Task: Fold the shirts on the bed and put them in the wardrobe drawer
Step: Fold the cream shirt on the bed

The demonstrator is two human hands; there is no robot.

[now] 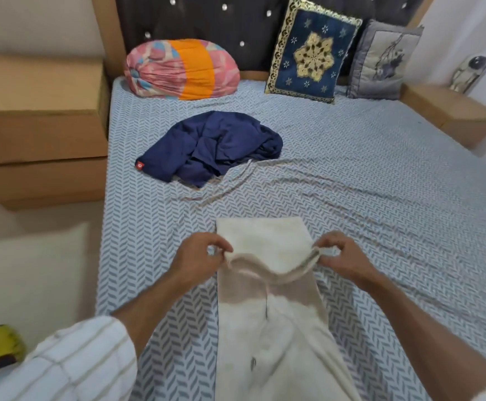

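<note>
Nearest the camera, a cream shirt [268, 328] is lying in a long narrow strip on the bed [380, 198], already folded in at the sides. The left hand [198, 256] and the right hand [343, 256] are each pinching a corner of a raised cross fold, fingers curled round the cloth and lifting it just off the strip. This looks like the lengthwise fold in progress; the next move probably calls for carrying that edge over evenly and laying it flat so the corners line up. Farther up the bed, a navy shirt [213, 146] is lying crumpled and not yet folded. Beyond it, three pillows are resting against the headboard. No wardrobe drawer is showing.
</note>
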